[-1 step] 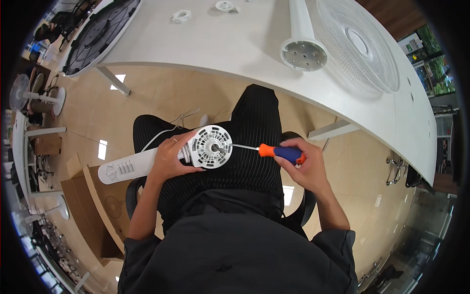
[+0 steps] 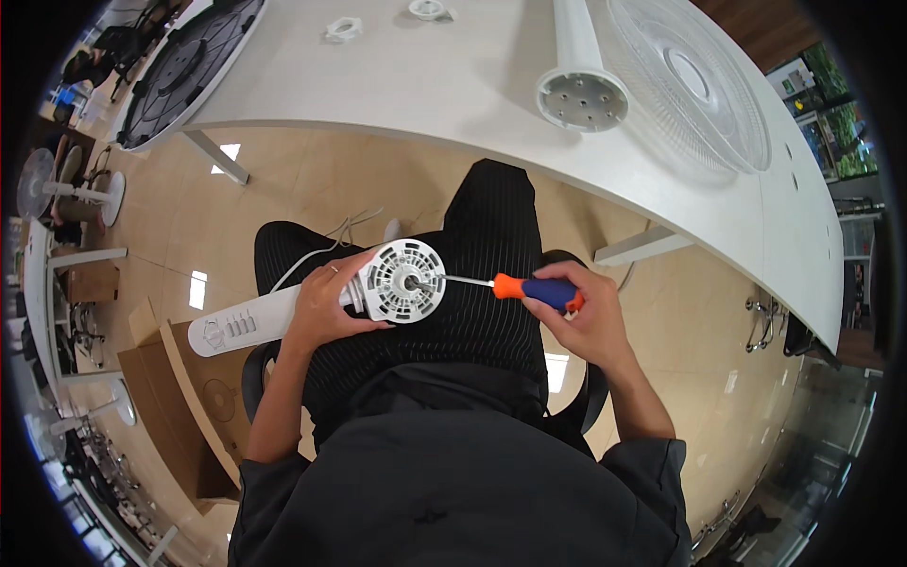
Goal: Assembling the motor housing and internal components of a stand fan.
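A white fan motor housing (image 2: pixel 383 300) with a round slotted front and a central shaft rests over my lap. My left hand (image 2: pixel 323 304) is closed around its back, where it meets a long white neck (image 2: pixel 248 323) with several buttons. In my right hand (image 2: pixel 593 321) is a screwdriver (image 2: pixel 539 292) with an orange and blue handle, gripped between thumb and fingers. Its metal shaft lies level, pointing left, and the tip meets the right rim of the housing. Whether the tip sits in a screw is too small to tell.
Ahead stands a white table (image 2: pixel 444 90) holding a white fan stand tube (image 2: pixel 581 99), a clear fan grille (image 2: pixel 694 80), a round black-and-white base (image 2: pixel 189 71) and small white plastic parts (image 2: pixel 343 30). An open cardboard box (image 2: pixel 179 406) sits left of my chair. A white cord (image 2: pixel 307 257) trails beyond the housing.
The view has shifted very slightly, with the housing and screwdriver a little further left in it. Both hands keep the same hold.
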Demonstrator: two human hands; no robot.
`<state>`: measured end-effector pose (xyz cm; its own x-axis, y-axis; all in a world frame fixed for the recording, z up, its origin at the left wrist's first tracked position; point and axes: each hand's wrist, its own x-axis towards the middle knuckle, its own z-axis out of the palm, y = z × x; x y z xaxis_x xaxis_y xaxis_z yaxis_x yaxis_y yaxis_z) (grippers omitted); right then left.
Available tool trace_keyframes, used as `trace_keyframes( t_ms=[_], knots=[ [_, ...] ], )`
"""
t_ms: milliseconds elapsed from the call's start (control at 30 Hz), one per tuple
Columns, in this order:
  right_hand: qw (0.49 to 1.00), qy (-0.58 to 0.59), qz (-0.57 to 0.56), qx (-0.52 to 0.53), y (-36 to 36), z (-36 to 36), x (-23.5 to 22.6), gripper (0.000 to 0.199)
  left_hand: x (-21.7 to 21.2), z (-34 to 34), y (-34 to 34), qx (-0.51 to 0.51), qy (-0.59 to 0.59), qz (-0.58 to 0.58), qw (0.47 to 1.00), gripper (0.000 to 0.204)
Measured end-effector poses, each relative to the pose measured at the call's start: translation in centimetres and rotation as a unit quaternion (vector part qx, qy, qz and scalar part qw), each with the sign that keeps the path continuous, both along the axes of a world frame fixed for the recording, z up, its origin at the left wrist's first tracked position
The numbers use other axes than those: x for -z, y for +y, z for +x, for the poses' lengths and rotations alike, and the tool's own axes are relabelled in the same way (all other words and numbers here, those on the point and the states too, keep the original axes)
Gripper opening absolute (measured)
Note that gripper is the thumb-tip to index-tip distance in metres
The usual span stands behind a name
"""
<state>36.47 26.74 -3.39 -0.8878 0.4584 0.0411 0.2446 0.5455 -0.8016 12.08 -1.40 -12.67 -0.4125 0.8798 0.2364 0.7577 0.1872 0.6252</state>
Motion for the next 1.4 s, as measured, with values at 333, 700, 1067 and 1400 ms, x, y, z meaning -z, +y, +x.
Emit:
trace_keyframes(
  t_ms=[333,700,1067,1400],
  knots=[
    [0.997,0.040,0.047,-0.045,-0.1,-1.8,0.9,0.031,-0.2,0.3,1.0,-0.025,-0.019,-0.006,0.999,0.091],
    [0.995,0.016,0.066,-0.073,-0.2,-2.0,0.7,0.032,-0.2,0.5,1.1,-0.025,-0.020,-0.016,0.999,0.090],
    [0.988,0.037,0.104,-0.110,-0.9,-3.1,0.5,0.033,-0.2,0.5,1.1,-0.026,-0.020,-0.008,0.999,0.089],
    [0.986,-0.032,0.159,-0.042,-2.8,-5.6,-1.7,0.035,-0.4,0.7,0.9,-0.037,-0.019,-0.010,0.999,0.088]
  ],
)
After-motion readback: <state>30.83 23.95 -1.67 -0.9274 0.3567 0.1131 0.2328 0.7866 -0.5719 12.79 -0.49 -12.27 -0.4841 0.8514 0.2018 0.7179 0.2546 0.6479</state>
